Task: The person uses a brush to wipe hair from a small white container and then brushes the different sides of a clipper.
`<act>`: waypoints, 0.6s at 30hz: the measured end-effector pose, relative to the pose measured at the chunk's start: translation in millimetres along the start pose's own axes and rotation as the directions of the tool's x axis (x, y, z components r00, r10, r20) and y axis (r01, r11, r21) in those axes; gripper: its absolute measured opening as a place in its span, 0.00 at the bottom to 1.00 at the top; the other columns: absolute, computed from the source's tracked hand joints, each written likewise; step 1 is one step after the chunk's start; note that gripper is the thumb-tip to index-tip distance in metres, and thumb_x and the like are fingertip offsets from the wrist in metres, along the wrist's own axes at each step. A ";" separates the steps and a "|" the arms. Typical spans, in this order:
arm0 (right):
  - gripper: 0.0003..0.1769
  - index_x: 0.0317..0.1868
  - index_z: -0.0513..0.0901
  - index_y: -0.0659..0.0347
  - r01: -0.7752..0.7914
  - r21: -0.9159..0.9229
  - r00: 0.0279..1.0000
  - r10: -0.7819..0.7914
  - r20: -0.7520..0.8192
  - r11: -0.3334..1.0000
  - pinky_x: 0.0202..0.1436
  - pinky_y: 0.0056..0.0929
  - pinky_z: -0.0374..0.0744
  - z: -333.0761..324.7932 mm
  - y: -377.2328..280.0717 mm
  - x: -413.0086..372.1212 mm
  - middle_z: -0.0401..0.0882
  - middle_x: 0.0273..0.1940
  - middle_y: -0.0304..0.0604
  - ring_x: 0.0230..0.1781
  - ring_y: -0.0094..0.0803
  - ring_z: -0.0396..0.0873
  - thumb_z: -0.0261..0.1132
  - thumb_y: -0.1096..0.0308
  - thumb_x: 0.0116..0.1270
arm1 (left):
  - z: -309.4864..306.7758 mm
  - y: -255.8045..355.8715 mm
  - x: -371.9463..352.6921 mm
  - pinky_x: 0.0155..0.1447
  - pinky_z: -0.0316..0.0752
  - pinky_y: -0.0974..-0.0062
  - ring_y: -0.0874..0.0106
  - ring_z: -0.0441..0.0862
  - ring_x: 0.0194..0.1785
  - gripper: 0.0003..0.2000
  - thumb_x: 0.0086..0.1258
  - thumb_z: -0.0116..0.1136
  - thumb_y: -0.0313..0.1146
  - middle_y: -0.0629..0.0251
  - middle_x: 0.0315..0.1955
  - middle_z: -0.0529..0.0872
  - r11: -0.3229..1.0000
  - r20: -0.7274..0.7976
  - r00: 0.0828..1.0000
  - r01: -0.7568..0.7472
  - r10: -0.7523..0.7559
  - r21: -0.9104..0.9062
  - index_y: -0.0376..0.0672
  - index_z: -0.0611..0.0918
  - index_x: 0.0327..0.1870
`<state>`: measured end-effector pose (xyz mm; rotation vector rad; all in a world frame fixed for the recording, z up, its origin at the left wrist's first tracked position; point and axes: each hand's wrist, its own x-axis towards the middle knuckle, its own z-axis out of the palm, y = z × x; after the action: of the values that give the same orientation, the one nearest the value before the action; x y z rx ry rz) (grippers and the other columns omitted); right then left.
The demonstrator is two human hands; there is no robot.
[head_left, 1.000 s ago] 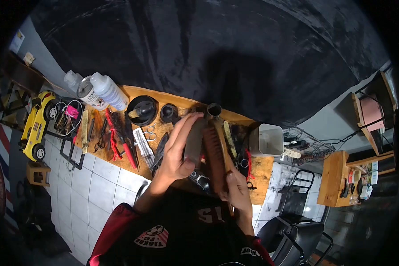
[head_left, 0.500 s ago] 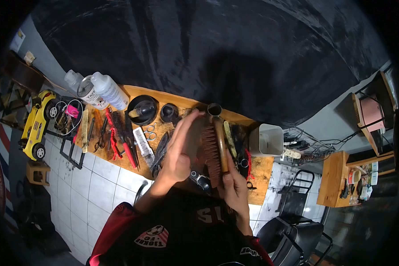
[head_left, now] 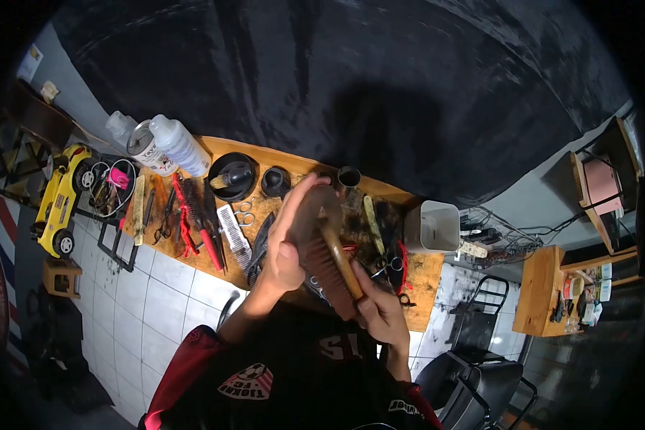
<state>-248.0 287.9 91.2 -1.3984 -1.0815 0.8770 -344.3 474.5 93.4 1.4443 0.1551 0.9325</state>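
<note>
My right hand (head_left: 384,315) is closed around the lower end of a wooden-handled brush (head_left: 342,261) with reddish-brown bristles. Its upper end tilts to the left. My left hand (head_left: 285,251) is raised beside it, fingers extended along a dark brown oval brush-like piece (head_left: 314,208) and thumb bent at its near side. The two brown things overlap and are partly blurred, so where they touch is unclear. Beneath them, a hair clipper and other tools on the wooden table (head_left: 426,276) are partly hidden.
Combs, scissors (head_left: 244,214), a round brush (head_left: 209,247), a black bowl (head_left: 233,177) and spray bottles (head_left: 181,147) lie to the left. A white bin (head_left: 437,227) stands at the table's right. Beyond are a yellow toy car (head_left: 63,201) and a black chair (head_left: 480,387).
The wooden-handled brush has tilted, its upper end moving left towards my left hand and overlapping the dark oval piece. My right hand has moved slightly down.
</note>
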 end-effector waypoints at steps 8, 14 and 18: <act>0.25 0.66 0.73 0.65 0.052 -0.214 0.998 -0.044 0.044 0.976 0.65 0.33 0.71 -17.8 0.0 -4.4 0.75 0.63 0.51 0.62 0.43 0.77 0.61 0.69 0.69 | -14.8 3.4 4.1 0.72 0.61 0.56 0.52 0.67 0.69 0.54 0.63 0.38 0.76 0.45 0.67 0.63 0.983 0.016 0.995 -0.102 0.100 0.153 0.27 0.56 0.72; 0.26 0.66 0.74 0.57 0.197 -0.188 0.980 -0.185 0.080 0.962 0.55 0.34 0.77 -13.9 -0.1 -4.0 0.82 0.52 0.55 0.48 0.43 0.84 0.64 0.66 0.68 | -15.0 -3.1 3.7 0.68 0.66 0.55 0.50 0.70 0.66 0.50 0.67 0.38 0.72 0.40 0.65 0.66 0.957 0.067 0.959 -0.281 0.276 0.077 0.24 0.63 0.68; 0.29 0.66 0.75 0.54 0.090 -0.275 0.996 -0.079 0.051 0.957 0.49 0.33 0.79 -13.7 7.3 -3.8 0.84 0.46 0.55 0.41 0.42 0.84 0.69 0.65 0.63 | -17.4 0.4 2.2 0.67 0.67 0.53 0.49 0.72 0.64 0.49 0.67 0.37 0.73 0.39 0.64 0.66 0.945 -0.059 0.945 -0.316 0.322 0.088 0.24 0.65 0.66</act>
<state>-235.2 280.2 85.2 -1.5560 -1.3238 0.7124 -353.6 489.2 91.6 1.5352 0.0090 1.2561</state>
